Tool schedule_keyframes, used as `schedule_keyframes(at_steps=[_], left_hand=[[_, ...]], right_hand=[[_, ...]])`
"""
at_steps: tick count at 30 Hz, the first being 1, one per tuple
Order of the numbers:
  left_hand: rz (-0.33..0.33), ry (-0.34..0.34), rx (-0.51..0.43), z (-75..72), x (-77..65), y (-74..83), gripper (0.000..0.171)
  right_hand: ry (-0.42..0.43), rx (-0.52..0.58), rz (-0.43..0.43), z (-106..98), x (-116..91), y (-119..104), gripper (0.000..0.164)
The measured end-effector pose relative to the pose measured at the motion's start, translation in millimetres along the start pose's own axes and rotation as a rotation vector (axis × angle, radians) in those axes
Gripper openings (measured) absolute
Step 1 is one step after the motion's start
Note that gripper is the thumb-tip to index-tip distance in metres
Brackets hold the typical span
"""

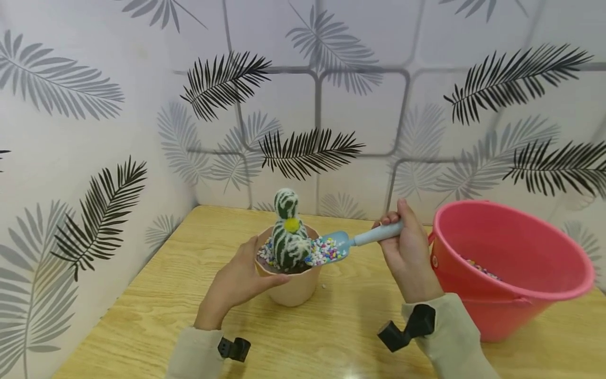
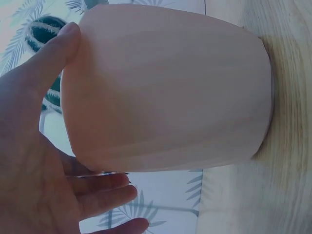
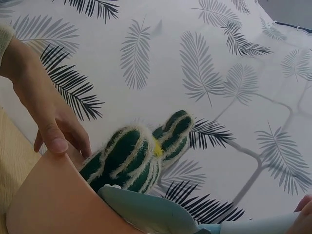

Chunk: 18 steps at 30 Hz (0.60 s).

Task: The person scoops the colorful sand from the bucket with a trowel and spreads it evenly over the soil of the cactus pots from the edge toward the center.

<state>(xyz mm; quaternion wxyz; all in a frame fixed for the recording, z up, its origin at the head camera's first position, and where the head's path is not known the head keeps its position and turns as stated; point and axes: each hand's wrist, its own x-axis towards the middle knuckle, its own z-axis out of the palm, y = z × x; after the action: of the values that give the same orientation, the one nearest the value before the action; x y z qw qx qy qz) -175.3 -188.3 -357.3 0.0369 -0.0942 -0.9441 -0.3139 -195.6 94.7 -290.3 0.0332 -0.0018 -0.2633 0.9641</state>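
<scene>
A beige flowerpot [image 1: 294, 292] stands on the table, with a fuzzy green-and-white toy cactus [image 1: 286, 251] bearing a yellow flower. My left hand [image 1: 242, 278] holds the pot's left side, thumb [image 2: 69, 34] at the rim and fingers around the far side. In my right hand [image 1: 411, 253] is the pale blue handle of a small trowel [image 1: 379, 232], gripped with the thumb up. The trowel blade [image 3: 153, 210] reaches the right rim beside the cactus. Colourful pebbles [image 1: 326, 250] lie on the blade, and others sit in the pot around the cactus.
On the right stands a large red bucket [image 1: 456, 279], with more colourful pebbles [image 1: 483, 269] partly showing inside. The wooden table [image 1: 161, 310] meets a leaf-patterned wall [image 1: 360, 189] behind the pot. One pale pebble [image 1: 324, 286] lies on the table beside the pot.
</scene>
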Motion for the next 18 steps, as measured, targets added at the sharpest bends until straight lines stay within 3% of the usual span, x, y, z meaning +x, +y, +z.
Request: schedule_keyframes(at_steps=[5,13,18], left_hand=[[-0.004,0.018,0.018,2.9,-0.4,-0.1,0.115],[0.055,-0.045,-0.157,3.2,5.6,-15.9,0.115],[0.042,-0.053,-0.116,1.8,6.0,-16.0,0.115]], right_hand=[[0.000,-0.050,-0.022,0.7,0.3,2.8,0.028],[-0.020,-0.101,-0.042,6.0,0.3,4.4,0.029],[-0.027,-0.124,-0.048,10.5,-0.4,1.8,0.030]])
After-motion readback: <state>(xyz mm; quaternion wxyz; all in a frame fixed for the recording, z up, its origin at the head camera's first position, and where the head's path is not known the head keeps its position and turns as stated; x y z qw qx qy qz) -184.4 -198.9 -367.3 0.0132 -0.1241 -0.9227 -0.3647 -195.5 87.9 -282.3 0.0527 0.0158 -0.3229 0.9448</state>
